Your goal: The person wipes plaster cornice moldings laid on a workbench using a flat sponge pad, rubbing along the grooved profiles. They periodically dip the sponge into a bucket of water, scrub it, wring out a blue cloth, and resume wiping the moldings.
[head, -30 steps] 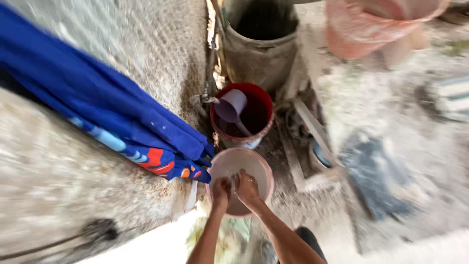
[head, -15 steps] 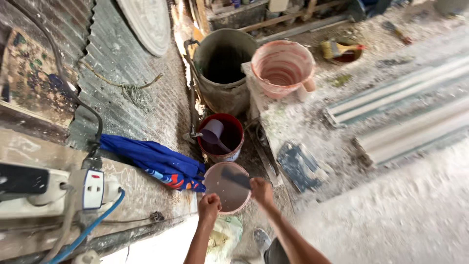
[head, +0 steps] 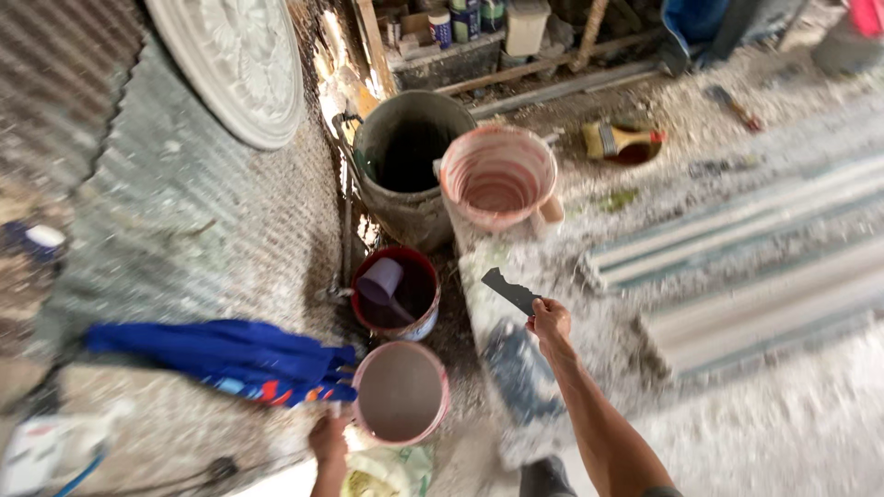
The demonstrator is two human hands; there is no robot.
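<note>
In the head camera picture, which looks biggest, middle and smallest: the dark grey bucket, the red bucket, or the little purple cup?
1. Dark grey bucket, biggest.
2. Red bucket, middle, though it sits nearer the camera.
3. Purple cup, smallest; it sits inside the red bucket.

Clearance around the buckets along the corrugated wall

Left side closed off by the corrugated wall [head: 212, 239] and a folded blue umbrella [head: 221, 361], its tip just beside the pink bowl [head: 401, 392]. Ahead, red bucket [head: 398, 293], grey bucket [head: 412, 170] and pink ribbed bucket [head: 498, 178] stand close together, with only narrow gaps between them. Right hand [head: 551, 324] with dark scraper [head: 512, 291] is raised in open air over dusty floor [head: 783, 423]; long pale mouldings [head: 737, 239] lie across the right.
</note>
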